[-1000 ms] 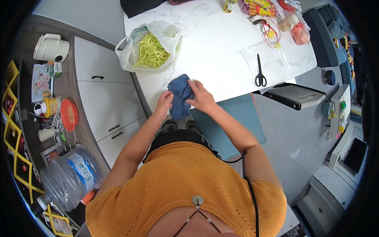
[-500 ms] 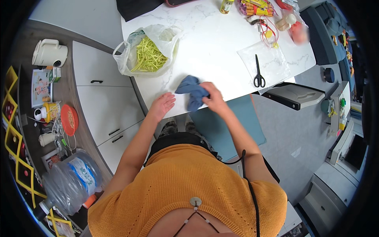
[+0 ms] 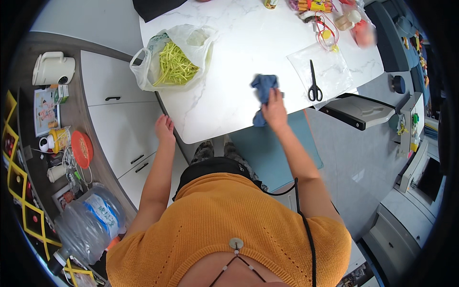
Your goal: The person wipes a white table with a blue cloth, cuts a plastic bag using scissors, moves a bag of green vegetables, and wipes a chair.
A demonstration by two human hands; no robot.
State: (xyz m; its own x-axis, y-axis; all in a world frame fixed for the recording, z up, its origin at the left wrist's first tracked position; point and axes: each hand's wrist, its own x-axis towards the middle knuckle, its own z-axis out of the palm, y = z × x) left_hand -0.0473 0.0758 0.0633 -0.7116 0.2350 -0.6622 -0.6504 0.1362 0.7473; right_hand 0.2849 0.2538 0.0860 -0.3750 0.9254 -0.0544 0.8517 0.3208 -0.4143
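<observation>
A crumpled blue cloth (image 3: 264,87) lies on the white marbled table (image 3: 229,81) near its front edge, and part of it reaches the rim. My right hand (image 3: 274,111) presses on the cloth with its fingers closed over it. Off the table's left front corner hangs my left hand (image 3: 165,128), holding nothing, its fingers loosely bent. Beyond that hand stands a white plastic bag (image 3: 149,76), open at the top, with many thin yellow-green stalks (image 3: 176,66) inside. Black-handled scissors (image 3: 314,91) rest on a clear plastic sheet (image 3: 330,67) right of the cloth.
Packaged food (image 3: 311,5), a red cord (image 3: 330,28) and a small can (image 3: 270,4) are at the far side. A black-rimmed bin lid (image 3: 356,111) juts out by the right edge. Left are white cabinets (image 3: 122,126) and a shelf with a kettle (image 3: 55,68), orange bowl (image 3: 82,149) and large water bottle (image 3: 88,222).
My right hand has moved the cloth to the right along the table's front. My left hand has drawn back leftward, off the tabletop, and its fingers are more bent.
</observation>
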